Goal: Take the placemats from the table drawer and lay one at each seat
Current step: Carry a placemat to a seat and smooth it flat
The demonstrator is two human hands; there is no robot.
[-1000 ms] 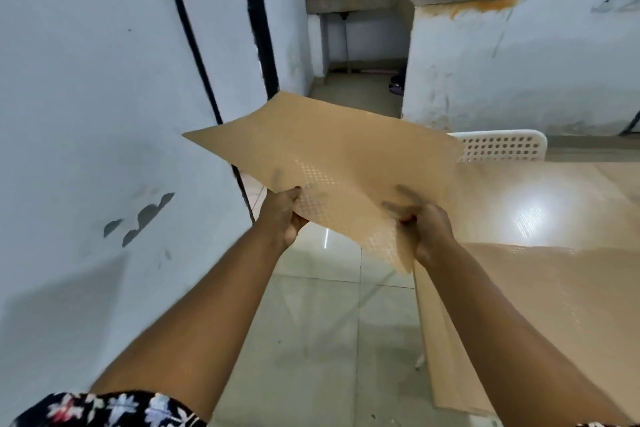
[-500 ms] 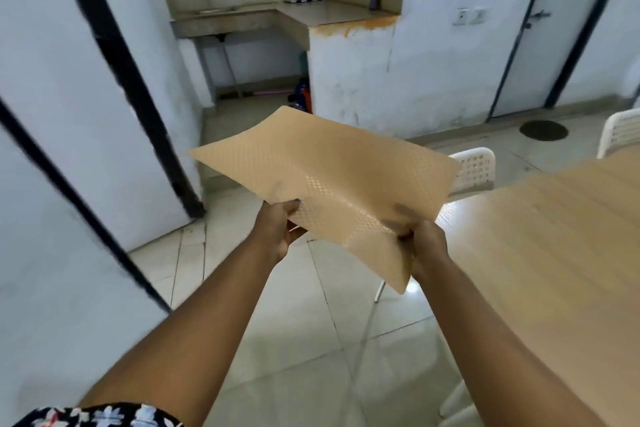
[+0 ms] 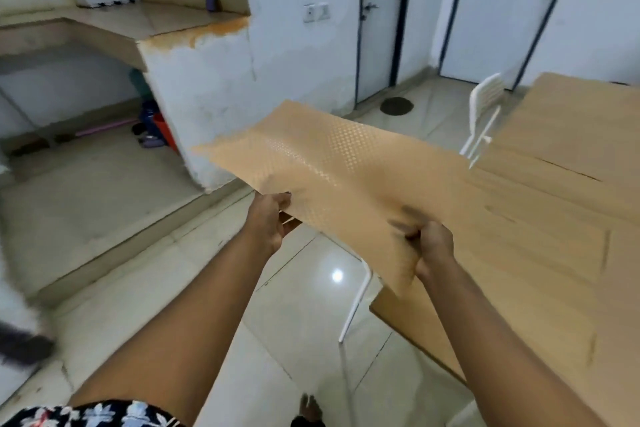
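At the bottom edge a floral sleeve (image 3: 93, 414) is cut off by the frame, and a bare foot (image 3: 309, 409) shows blurred on the glossy floor tiles. Both forearms reach forward. The left hand (image 3: 268, 224) pinches the near edge of the tan placemat (image 3: 332, 177), thumb on top, fingers hidden beneath; the right hand (image 3: 431, 246) is closed in a fist on its near right corner. The placemat is thin, flexible, embossed with small shiny dots, held in the air just left of the wooden table (image 3: 554, 218), overlapping its edge. Beyond stands a white perforated chair (image 3: 485, 114), then a blurred counter (image 3: 121, 28).
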